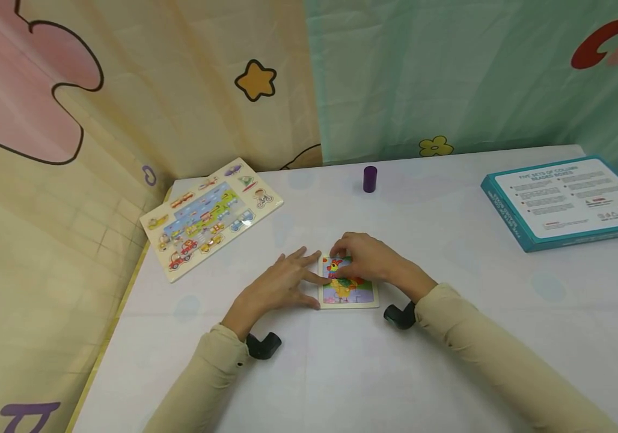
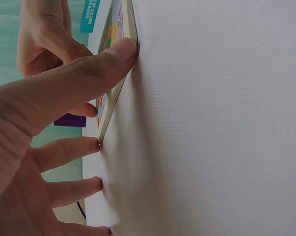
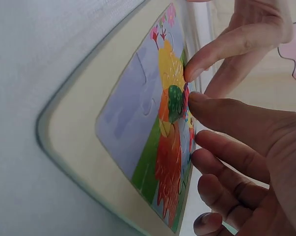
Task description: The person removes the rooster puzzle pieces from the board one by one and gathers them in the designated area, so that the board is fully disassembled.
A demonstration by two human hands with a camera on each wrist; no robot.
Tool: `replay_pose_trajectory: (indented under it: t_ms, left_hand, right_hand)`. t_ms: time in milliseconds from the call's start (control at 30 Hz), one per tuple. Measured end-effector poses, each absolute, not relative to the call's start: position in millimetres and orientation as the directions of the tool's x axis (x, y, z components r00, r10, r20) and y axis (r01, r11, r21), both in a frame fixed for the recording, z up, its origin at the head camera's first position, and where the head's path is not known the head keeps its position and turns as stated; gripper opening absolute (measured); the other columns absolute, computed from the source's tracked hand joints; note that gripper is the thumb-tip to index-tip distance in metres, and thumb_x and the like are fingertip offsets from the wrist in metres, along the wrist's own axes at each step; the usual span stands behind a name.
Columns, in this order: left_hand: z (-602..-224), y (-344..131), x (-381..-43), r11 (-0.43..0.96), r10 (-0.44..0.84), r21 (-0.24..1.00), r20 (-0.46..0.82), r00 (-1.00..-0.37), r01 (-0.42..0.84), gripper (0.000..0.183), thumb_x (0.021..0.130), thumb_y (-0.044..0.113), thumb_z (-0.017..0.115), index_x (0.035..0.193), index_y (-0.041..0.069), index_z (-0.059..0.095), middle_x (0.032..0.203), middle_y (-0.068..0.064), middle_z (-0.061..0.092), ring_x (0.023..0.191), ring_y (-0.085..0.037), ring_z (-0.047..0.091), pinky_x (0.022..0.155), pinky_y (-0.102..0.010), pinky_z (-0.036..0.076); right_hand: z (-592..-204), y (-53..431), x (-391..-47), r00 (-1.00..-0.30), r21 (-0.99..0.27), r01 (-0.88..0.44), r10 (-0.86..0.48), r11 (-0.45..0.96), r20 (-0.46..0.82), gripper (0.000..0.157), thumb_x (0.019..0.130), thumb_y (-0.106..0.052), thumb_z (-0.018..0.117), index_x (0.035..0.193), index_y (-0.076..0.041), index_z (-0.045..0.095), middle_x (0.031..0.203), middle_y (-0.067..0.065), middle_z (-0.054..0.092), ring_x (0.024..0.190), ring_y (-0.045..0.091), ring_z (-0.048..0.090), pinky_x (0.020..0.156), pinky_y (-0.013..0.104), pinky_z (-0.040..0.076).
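Note:
A small wooden jigsaw puzzle (image 1: 352, 305) with a colourful rooster picture lies flat on the white table. The left hand (image 1: 282, 281) spreads its fingers along the puzzle's left side. Its thumb (image 2: 122, 50) rests at the near corner and one finger (image 3: 197, 73) touches the picture. Over the upper part, the right hand (image 1: 368, 255) bends thumb and fingers around a puzzle piece (image 1: 333, 265) showing the rooster's head. In the right wrist view, the thumb (image 3: 199, 100) and fingertips meet the picture's surface; the piece is partly hidden there.
A larger wooden vehicle puzzle board (image 1: 208, 216) lies at the back left. Behind the hands stands a purple cylinder (image 1: 370, 179). A teal flat box (image 1: 574, 201) lies at the right. Printed curtains (image 1: 368, 78) border the table's back and left.

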State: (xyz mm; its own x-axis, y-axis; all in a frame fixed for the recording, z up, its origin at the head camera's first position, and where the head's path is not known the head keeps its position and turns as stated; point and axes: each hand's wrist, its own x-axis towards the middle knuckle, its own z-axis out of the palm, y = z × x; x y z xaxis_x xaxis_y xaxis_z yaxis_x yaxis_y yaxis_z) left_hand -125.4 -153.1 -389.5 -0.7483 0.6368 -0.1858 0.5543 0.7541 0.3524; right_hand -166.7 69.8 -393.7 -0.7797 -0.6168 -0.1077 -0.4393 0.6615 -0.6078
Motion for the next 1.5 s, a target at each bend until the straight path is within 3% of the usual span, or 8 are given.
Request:
replay_pose_trajectory:
  t_ms: [333,833,1500]
  left_hand:
    - [-391,-153,-126,0.754,0.632,0.37,-0.179,-0.754,0.543,0.053,0.073,0.043,0.084,0.122,0.027,0.072,0.153,-0.011,0.039,0.145,-0.041,0.024,0.106,-0.071,0.024]
    - [-389,-151,-125,0.759,0.623,0.373,-0.178,-0.761,0.534,0.052,0.071,0.041,0.086,0.118,0.025,0.073,0.153,-0.012,0.04,0.145,-0.042,0.023,0.106,-0.071,0.025]
    - [-387,-148,-127,0.769,0.607,0.382,-0.186,-0.772,0.512,0.052,0.069,0.038,0.088,0.117,0.024,0.074,0.152,-0.011,0.042,0.144,-0.042,0.025,0.105,-0.072,0.024]
  right_hand:
    - [-392,62,-167,-0.788,-0.548,-0.425,-0.593,0.72,-0.167,0.028,0.085,-0.025,0.078,0.108,-0.012,0.069,0.102,-0.001,0.06,0.095,0.017,0.057,0.089,0.037,0.051]
    - [-385,55,-164,-0.789,-0.461,-0.449,-0.582,0.765,-0.197,0.03,0.084,-0.027,0.079,0.106,-0.01,0.068,0.099,0.0,0.059,0.09,0.017,0.056,0.083,0.036,0.052]
    - [-389,58,-168,-0.778,-0.527,-0.419,-0.592,0.739,-0.211,0.033,0.084,-0.023,0.076,0.11,-0.007,0.062,0.102,0.002,0.057,0.092,0.019,0.054,0.088,0.037,0.049]
